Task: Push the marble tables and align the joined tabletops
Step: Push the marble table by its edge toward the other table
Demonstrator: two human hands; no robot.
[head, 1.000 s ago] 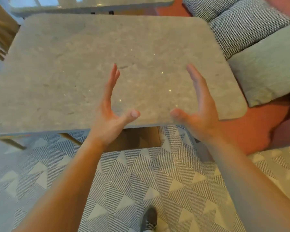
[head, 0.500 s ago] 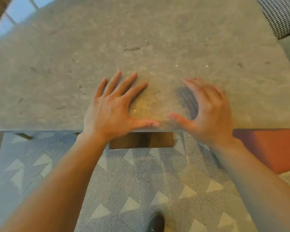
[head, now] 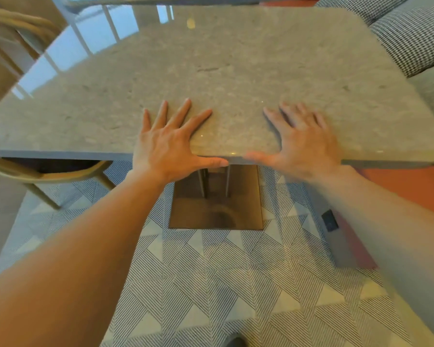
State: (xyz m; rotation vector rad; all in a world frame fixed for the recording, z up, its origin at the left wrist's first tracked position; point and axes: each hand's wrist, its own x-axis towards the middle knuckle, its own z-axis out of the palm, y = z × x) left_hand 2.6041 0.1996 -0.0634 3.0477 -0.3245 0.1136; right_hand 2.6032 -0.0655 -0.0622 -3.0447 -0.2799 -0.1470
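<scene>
Table [head: 236,58] right in front of the person, marble top over a square base [head: 216,204] on patterned floor [head: 211,284]. Left hand [head: 168,146] & right hand [head: 303,144] both flat on top near its edge, fingers spread, thumbs along the rim, gripping nothing

Both hands [head: 169,144] [head: 303,144] lie flat (fingers spread).
</scene>
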